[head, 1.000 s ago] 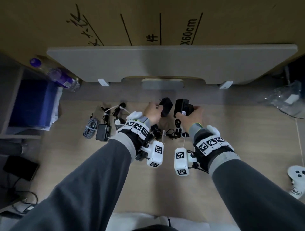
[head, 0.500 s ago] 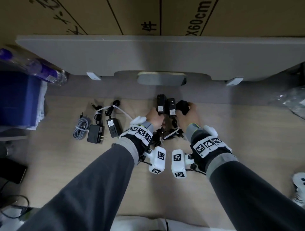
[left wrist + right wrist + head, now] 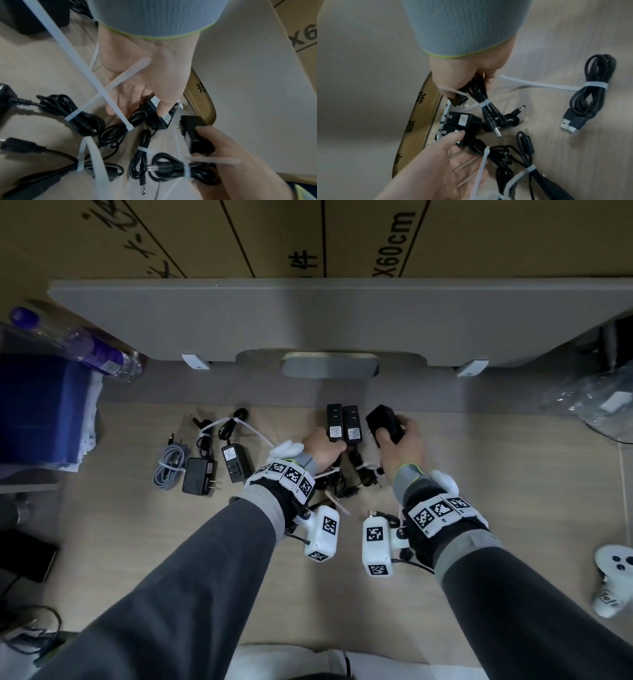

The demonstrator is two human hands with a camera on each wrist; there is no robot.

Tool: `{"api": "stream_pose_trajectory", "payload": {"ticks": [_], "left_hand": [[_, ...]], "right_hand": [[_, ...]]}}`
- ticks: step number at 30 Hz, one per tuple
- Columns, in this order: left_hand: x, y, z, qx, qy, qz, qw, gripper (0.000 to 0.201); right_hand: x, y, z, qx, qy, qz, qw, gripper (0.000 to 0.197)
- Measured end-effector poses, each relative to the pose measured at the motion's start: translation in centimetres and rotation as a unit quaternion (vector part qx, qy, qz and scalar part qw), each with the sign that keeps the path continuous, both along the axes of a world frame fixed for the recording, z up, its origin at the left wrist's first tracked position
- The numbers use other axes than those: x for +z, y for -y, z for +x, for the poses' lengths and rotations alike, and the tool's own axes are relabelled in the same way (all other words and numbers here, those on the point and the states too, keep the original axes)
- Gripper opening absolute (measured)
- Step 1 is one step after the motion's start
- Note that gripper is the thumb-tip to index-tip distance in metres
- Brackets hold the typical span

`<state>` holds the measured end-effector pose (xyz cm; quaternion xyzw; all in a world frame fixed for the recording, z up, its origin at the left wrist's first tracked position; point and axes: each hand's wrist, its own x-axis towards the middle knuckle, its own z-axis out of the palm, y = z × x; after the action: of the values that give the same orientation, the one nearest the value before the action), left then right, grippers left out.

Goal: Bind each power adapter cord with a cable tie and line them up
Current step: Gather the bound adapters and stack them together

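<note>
Two black power adapters (image 3: 342, 426) lie side by side on the wooden table, labels up. My left hand (image 3: 323, 445) rests on their near ends; in the left wrist view its thumb (image 3: 164, 108) presses on them while the fingers stay straight. My right hand (image 3: 400, 440) grips a third black adapter (image 3: 383, 422) just right of the pair, tilted. In the right wrist view its tied cord (image 3: 483, 104) hangs from the fist. Several black cord bundles with white cable ties (image 3: 73, 117) lie between my wrists.
At the left lie a tied grey cable (image 3: 170, 470) and two more adapters (image 3: 197, 481) with tied cords. A grey board (image 3: 308, 320) stands across the back. A bottle (image 3: 96, 350), blue box (image 3: 37, 412), plastic bag (image 3: 592, 398) and white controller (image 3: 613, 583) sit at the sides.
A second ago each hand held an adapter lifted. Two adapters now lie flat together under my left thumb, and my right hand has brought the third beside them.
</note>
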<state>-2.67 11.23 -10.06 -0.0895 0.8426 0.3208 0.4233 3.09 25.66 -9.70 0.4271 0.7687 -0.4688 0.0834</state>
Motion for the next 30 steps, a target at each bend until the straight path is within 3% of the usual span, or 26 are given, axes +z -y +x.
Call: {"api": "stream_pose_trajectory", "payload": {"ticks": [3,8,13,17,21,24,30], "left_hand": [[0.1,0.0,0.1,0.007,0.003,-0.007,1.000,0.027],[0.1,-0.2,0.1,0.017,-0.008,0.007,1.000,0.040],[-0.3,-0.1,-0.3,0.012,0.006,-0.012,1.000,0.051],[-0.8,-0.2,-0.8,0.009,0.020,-0.026,0.999,0.048],[-0.8,-0.2,-1.1,0.018,0.028,-0.028,0.999,0.047],[-0.9,-0.1,-1.0,0.018,0.028,-0.028,0.999,0.050],[-1.1,-0.2,-1.0,0.038,0.003,-0.012,0.999,0.054]], "right_hand": [[0.6,-1.0,-0.4,0.011,-0.032,0.035,0.999,0.040],[0.4,-1.9,-0.2,0.081,0.010,0.090,0.993,0.041],[0.4,-1.9,-0.3,0.067,-0.030,0.117,0.990,0.044],[0.6,-3.0,-1.6,0.075,-0.008,0.150,0.986,0.042],[-0.6,-2.4,-1.8,0.096,-0.030,0.074,0.992,0.044],[-2.0,-0.9,-1.3,0.111,0.052,0.006,0.992,0.054],[-2.4,-0.6,0.3,0.104,0.047,-0.004,0.993,0.055]]}}
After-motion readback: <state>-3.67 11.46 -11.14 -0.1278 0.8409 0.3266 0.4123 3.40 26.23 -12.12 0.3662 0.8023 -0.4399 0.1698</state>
